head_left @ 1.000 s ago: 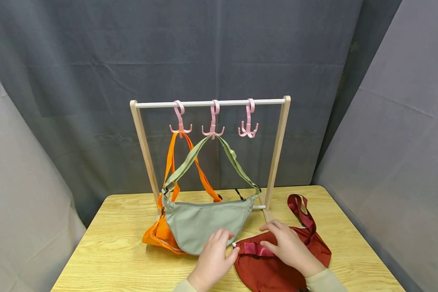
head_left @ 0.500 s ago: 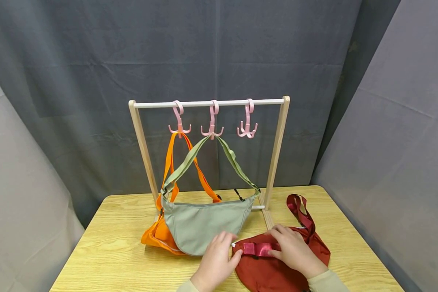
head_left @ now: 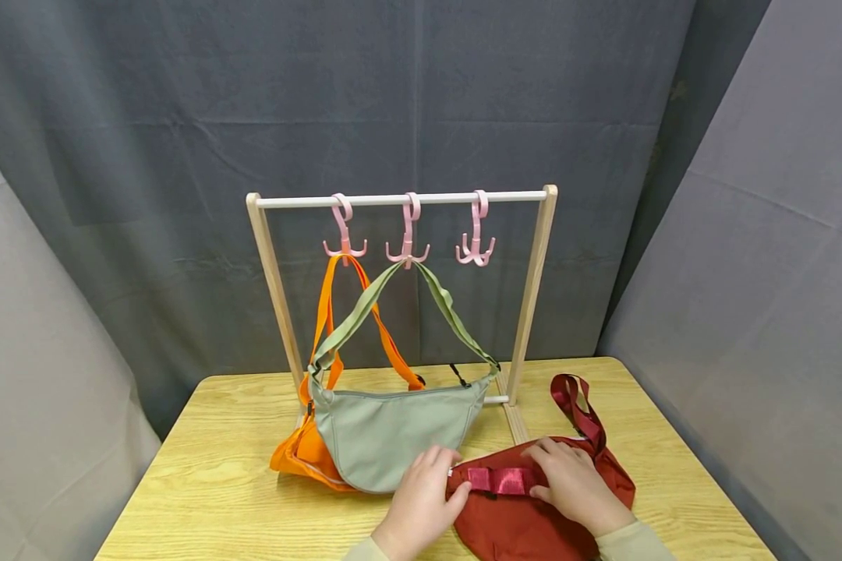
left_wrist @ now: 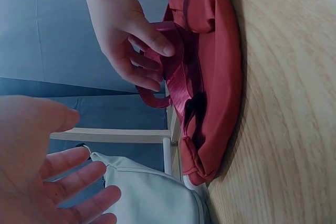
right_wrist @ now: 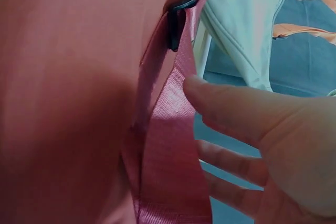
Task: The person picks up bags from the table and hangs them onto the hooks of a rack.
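A dark red shoulder bag (head_left: 519, 530) lies on the table at front right, its shiny strap (head_left: 501, 481) folded across the top. Over the strap's right part is my right hand (head_left: 578, 485); in the right wrist view the thumb meets the edge of the strap (right_wrist: 176, 150), fingers loosely bent and apart. My left hand (head_left: 422, 499) hovers by the bag's left end, in front of the sage green bag (head_left: 393, 428). In the left wrist view the left hand (left_wrist: 37, 166) has spread fingers and an empty palm. A black buckle (right_wrist: 176, 19) sits on the red strap.
A wooden rack (head_left: 533, 288) with a white bar (head_left: 295, 202) carries three pink hooks. The green bag hangs from the middle hook, an orange bag (head_left: 307, 452) from the left one. The right hook (head_left: 475, 241) bears nothing. Grey curtains (head_left: 182, 156) surround the wooden table (head_left: 203, 483).
Both hands have shifted slightly to the right. The right hand has come lower onto the red bag's strap, and the left hand has moved closer to the bag's left end.
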Tool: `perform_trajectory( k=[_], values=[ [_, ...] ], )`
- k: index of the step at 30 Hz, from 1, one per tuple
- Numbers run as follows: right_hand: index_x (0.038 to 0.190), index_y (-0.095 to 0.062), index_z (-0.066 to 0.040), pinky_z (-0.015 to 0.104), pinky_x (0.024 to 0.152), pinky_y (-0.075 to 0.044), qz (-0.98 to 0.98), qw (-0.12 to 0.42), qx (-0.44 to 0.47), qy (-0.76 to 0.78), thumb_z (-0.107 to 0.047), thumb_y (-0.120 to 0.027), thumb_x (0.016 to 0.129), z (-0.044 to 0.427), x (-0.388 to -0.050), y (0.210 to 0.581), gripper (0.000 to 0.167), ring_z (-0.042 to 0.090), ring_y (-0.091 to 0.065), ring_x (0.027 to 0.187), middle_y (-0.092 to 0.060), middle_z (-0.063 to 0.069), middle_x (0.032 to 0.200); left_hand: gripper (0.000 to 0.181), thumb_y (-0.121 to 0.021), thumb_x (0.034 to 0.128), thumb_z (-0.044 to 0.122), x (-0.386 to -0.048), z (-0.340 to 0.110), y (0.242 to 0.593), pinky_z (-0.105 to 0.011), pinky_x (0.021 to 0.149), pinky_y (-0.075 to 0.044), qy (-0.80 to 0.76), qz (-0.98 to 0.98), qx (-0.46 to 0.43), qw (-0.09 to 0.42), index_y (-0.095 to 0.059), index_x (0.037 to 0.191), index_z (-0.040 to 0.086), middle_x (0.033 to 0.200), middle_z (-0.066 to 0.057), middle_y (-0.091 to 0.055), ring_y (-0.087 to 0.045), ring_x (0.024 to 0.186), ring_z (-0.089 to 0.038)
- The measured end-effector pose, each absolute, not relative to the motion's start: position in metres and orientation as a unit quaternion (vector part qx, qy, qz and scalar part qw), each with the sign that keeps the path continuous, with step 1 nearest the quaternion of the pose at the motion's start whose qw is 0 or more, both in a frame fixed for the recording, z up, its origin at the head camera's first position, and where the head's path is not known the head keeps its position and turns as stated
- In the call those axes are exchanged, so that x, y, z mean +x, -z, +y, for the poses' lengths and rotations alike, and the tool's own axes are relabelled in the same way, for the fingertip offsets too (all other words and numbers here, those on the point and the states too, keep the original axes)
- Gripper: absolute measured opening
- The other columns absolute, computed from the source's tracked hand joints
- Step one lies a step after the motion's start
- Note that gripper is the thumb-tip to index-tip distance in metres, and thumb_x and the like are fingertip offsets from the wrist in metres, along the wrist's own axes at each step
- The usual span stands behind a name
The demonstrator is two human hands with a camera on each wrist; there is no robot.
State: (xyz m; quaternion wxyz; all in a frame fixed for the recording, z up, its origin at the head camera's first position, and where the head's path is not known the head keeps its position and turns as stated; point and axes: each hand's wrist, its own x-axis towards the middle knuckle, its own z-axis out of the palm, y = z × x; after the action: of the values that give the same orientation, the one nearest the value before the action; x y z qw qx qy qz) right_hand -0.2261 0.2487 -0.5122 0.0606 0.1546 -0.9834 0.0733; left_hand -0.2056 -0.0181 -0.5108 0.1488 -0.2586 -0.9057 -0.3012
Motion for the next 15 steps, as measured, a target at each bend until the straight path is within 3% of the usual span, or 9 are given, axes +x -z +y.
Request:
perform_trajectory(
  k=[15],
  values=[
    [0.110,-0.071,-0.016,0.064,0.090,-0.049,-0.988,0.033,0.137,-0.067,-0.023,-0.092,0.076,0.257,-0.229,0.524,0.041,0.027,-0.064,0.107,-0.066,0.000,0.104,0.029,-0.072,0.0963,0.028,-0.206,-0.016,0.512,-0.036,0.089,-0.052,0.297,-0.913,-0.256,0.114,-0.065,0.120,0.013,0.110,0.004,-0.064,-0.060,0.103,-0.016]
  ],
)
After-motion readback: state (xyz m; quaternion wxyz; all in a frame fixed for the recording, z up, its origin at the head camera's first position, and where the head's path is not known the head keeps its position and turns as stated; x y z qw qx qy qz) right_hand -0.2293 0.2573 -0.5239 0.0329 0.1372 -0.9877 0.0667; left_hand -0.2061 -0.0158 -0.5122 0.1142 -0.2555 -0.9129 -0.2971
